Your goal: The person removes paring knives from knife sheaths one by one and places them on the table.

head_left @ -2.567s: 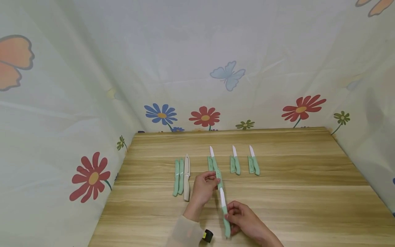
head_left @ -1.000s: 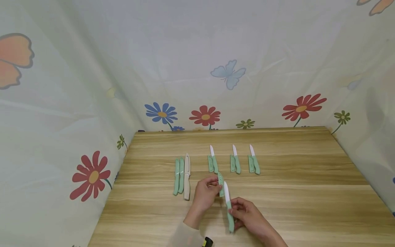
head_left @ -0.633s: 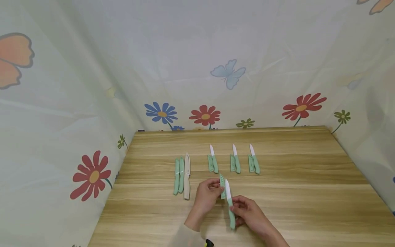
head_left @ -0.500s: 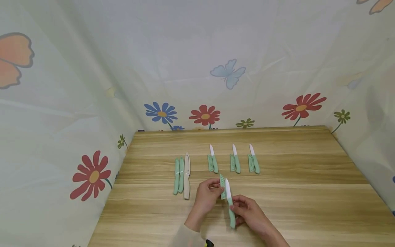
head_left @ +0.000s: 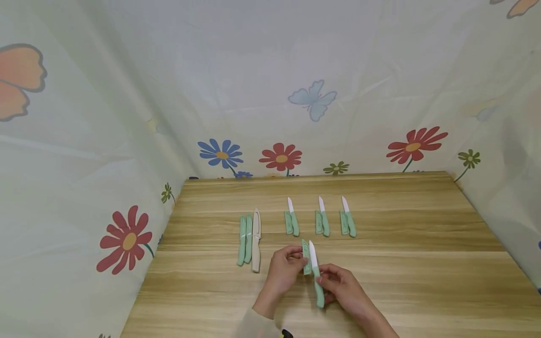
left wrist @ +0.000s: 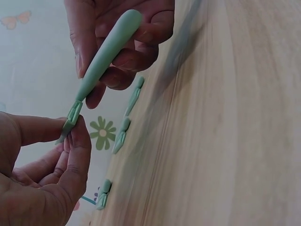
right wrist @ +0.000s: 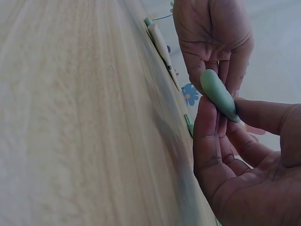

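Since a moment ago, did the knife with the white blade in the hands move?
Yes. The knife in the right hand slid away from the person, toward the row of three knives, beside the green sheath.

Knife [right wrist: 219, 95] blade hidden behind fingers [right wrist: 207, 136] in right wrist view — sheath [left wrist: 71, 117] mostly covered, left wrist view.

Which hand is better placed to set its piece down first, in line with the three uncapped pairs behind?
Probably the left hand: it pinches the small mint-green blade cover, nearest that row; the right hand grips the white-bladed green-handled knife farther back.
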{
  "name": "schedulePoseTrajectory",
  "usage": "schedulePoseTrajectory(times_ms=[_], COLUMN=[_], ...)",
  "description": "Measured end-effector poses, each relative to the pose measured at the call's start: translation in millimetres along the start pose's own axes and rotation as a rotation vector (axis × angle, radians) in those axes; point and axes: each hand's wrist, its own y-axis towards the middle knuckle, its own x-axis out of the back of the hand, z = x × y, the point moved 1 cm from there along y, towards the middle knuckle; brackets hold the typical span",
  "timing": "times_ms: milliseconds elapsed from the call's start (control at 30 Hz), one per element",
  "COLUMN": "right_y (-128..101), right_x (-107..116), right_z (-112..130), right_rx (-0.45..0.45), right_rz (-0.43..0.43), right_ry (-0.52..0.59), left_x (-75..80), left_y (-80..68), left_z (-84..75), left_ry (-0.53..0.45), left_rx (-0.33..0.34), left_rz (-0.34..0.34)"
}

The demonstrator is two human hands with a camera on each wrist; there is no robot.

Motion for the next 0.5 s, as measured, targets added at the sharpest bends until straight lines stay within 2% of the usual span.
schedulePoseTrajectory(times_ms=[500], right_y=[2.4], right_x=[-0.6], right_z=[8.3], right_rx=[-0.019], right_rz=[-0.101], right_ry=[0.001], left_x=[-1.7], left_y=[-2.4], left_z=[3.2], left_ry=[0.032], left_rx=[0.002], left_rz=[0.024])
